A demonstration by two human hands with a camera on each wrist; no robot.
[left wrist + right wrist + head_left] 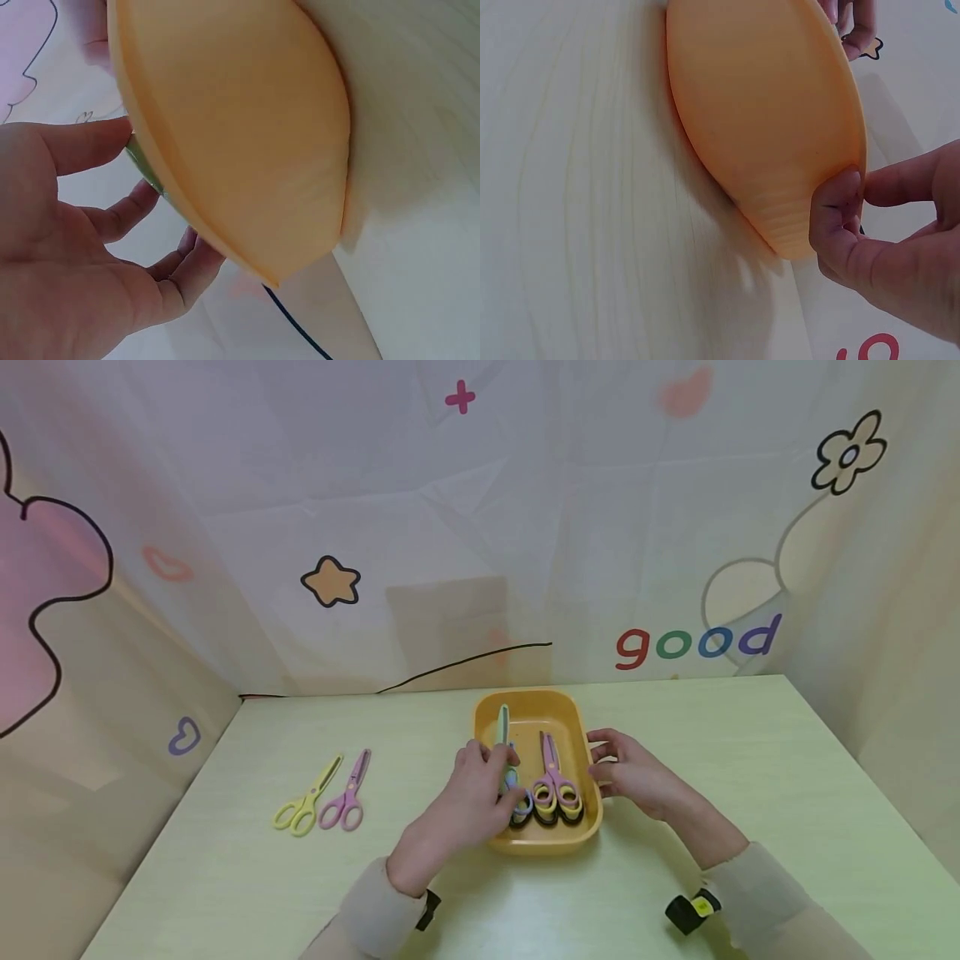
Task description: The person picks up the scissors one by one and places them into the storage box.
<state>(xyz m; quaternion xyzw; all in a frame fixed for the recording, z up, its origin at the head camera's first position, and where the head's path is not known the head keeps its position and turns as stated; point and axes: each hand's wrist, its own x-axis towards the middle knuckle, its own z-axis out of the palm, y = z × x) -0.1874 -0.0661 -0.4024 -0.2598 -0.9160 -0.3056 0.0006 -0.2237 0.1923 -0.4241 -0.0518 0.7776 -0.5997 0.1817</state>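
A yellow-orange tray [536, 839] holds several scissors. Over its left side my left hand [472, 789] holds light green scissors [503, 722], their blades toward the far end; the grip is partly hidden. Under that hand lie blue-handled scissors [522, 806] with black handles below. Purple scissors [552, 772] rest on yellow and black handles in the tray's right half. My right hand [637, 777] grips the tray's right rim. In the right wrist view its fingertips [840, 187] press the outer wall, the thumb at the rim.
Yellow scissors [309, 802] and another purple pair [349, 797] lie side by side on the light wooden table [202, 877], left of the tray. A printed curtain [337, 468] hangs behind the table's far edge.
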